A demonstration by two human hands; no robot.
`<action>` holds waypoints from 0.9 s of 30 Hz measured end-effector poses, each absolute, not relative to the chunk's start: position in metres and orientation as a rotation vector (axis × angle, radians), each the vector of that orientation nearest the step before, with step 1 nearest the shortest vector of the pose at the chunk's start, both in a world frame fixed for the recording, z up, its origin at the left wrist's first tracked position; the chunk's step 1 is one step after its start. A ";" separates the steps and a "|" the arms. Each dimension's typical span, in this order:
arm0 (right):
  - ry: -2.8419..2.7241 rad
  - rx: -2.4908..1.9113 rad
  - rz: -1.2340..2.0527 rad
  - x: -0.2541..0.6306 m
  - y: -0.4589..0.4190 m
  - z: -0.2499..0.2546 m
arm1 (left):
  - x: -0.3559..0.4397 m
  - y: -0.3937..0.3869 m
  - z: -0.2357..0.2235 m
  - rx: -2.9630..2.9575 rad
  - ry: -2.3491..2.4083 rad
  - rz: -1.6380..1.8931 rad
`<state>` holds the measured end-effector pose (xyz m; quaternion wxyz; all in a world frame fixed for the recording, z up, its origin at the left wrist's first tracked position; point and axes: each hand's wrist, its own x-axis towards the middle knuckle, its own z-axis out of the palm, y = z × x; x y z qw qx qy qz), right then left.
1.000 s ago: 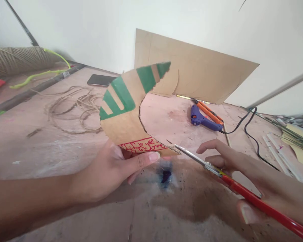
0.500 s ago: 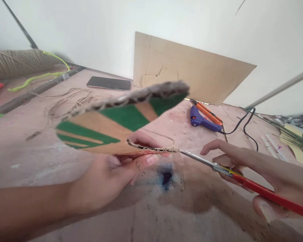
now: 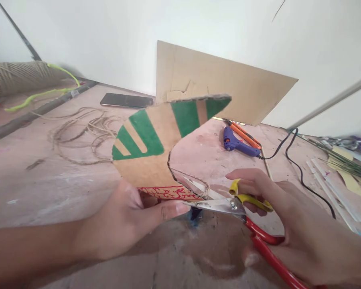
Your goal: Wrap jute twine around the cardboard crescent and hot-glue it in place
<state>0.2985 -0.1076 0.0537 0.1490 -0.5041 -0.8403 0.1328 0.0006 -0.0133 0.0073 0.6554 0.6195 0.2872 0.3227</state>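
My left hand [image 3: 129, 218] pinches the lower edge of a crescent-shaped cardboard piece [image 3: 156, 160] printed with green stripes and a red pattern, holding it upright above the table. My right hand [image 3: 291, 224] grips scissors [image 3: 225, 204] with red and yellow handles. Their blades are parted at the cardboard's lower right tip, just beside my left thumb.
A large cardboard sheet [image 3: 228, 88] leans on the wall. A blue glue gun [image 3: 239, 145] with a black cord [image 3: 297, 168], an orange cutter [image 3: 243, 132], a phone [image 3: 126, 100], loose twine [image 3: 84, 132], a twine roll [image 3: 21, 74] and paper strips [image 3: 343, 176] lie on the worn pinkish table [image 3: 33, 188].
The cardboard tipped flat half a second ago and is now upright again. The scissors turned from edge-on to flat, blades parted at the cardboard's tip, and my right hand moved closer.
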 end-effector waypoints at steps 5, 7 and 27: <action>-2.407 -1.529 0.307 0.296 -0.114 0.046 | 0.000 -0.013 0.006 1.343 0.623 0.712; -2.405 -1.532 0.252 0.299 -0.116 0.042 | 0.000 -0.013 0.005 1.330 0.616 0.712; -2.464 -1.368 0.091 0.294 -0.113 0.033 | 0.002 -0.010 0.008 1.331 0.574 0.656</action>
